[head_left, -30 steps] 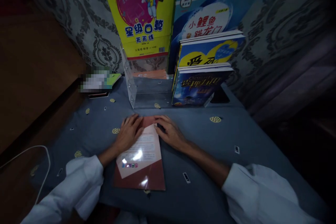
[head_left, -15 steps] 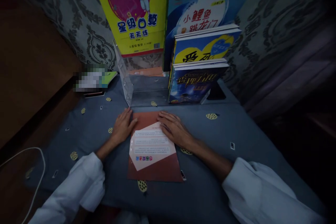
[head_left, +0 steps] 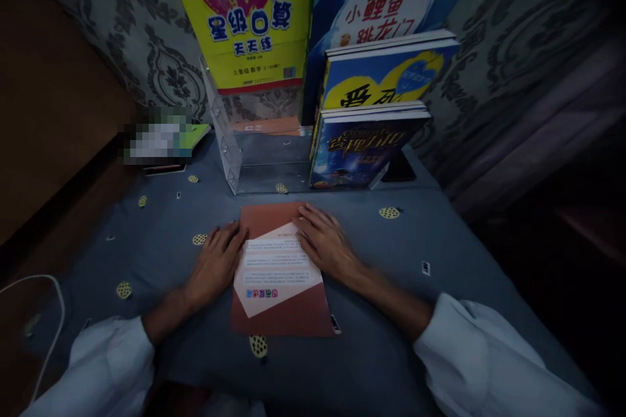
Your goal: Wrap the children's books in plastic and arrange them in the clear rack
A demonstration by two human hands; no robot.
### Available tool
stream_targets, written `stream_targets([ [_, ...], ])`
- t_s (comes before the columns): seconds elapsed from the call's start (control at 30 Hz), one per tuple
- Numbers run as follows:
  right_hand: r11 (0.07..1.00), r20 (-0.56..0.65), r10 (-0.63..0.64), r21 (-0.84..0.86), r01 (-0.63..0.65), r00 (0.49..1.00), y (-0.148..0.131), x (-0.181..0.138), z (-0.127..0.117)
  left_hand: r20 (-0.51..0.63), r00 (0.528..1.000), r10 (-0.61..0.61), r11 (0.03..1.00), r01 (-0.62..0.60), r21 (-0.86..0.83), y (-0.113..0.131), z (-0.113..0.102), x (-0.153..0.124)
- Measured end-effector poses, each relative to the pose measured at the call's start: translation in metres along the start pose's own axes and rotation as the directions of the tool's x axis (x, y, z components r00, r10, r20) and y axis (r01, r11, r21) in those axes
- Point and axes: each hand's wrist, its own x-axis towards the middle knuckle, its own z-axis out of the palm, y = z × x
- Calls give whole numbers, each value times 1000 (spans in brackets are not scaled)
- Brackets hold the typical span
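Note:
A thin reddish-brown book [head_left: 281, 268] with a pale slanted panel of print lies flat on the cloth-covered table, its text upside down to me. My left hand [head_left: 218, 262] rests along its left edge, fingertips at the upper left side. Fingers stretched, my right hand [head_left: 327, 244] lies over the upper right edge of the book. Neither hand is gripping anything. Behind the book stands a clear acrylic book rack [head_left: 268, 176].
In the rack stand a yellow workbook [head_left: 254, 65], a blue-green book [head_left: 376, 6], a yellow-and-blue book [head_left: 386, 75] and a dark blue book [head_left: 366, 146]. A dark flat object [head_left: 400, 168] lies behind right. At left are a blurred-out item [head_left: 159, 140] and a white cable [head_left: 61, 313].
My left hand has slid down the book's left edge towards me, and its forearm has drawn back. My right hand stays on the right edge. The view has shifted slightly.

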Motion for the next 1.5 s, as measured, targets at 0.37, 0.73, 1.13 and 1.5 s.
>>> stream_targets([
  [0.37,1000,-47,28,6,-28,998,41,-3,-3,36,999,19,998,-21,59,26,22,43],
  [0.73,998,-73,33,-53,-37,997,47,8,7,62,998,-12,996,7,84,25,20,67],
  [1.13,986,-76,124,-105,-132,989,41,6,4,38,999,-1,993,-3,117,30,26,87],
  [1.5,990,-59,132,-50,-135,990,41,7,-4,7,999,44,993,-45,107,32,31,98],
])
